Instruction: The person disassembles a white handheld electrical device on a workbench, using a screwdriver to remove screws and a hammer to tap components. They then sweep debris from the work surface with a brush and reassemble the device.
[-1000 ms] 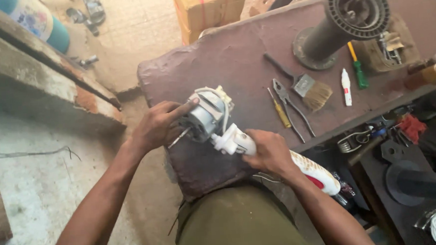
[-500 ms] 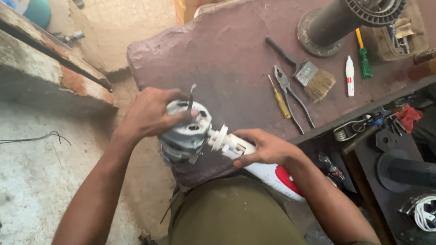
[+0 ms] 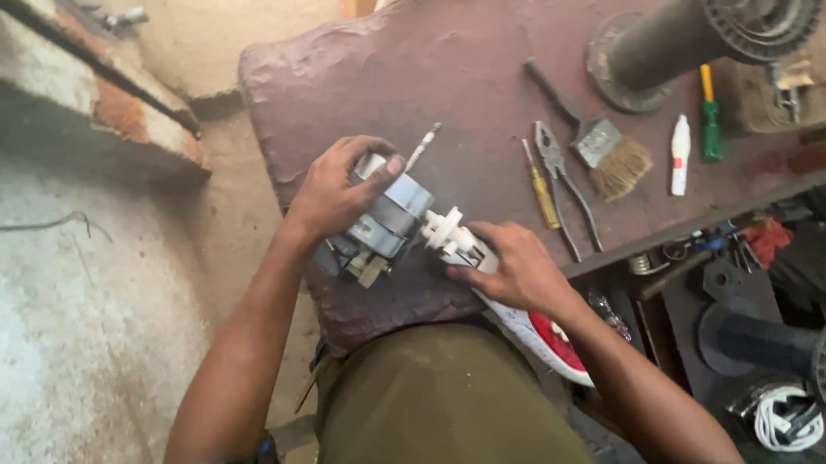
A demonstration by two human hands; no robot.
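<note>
Left hand (image 3: 336, 194) closed in a firm grip around small electric motor (image 3: 384, 219), shaft (image 3: 423, 147) tilted up and away, held just above front edge of maroon desk (image 3: 442, 61). Right hand (image 3: 519, 269) wrapped around white plastic housing (image 3: 456, 239) joined to motor. Likely risks: motor slipping off desk edge, fingers pinched at joint. Red-and-white oval panel (image 3: 555, 342) below right wrist; white tube (image 3: 679, 154) beside brush (image 3: 607, 151) and pliers (image 3: 561, 182).

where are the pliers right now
The pliers lie on the workbench, right of centre in the head view, between the yellow-handled screwdriver and the brush.
</note>
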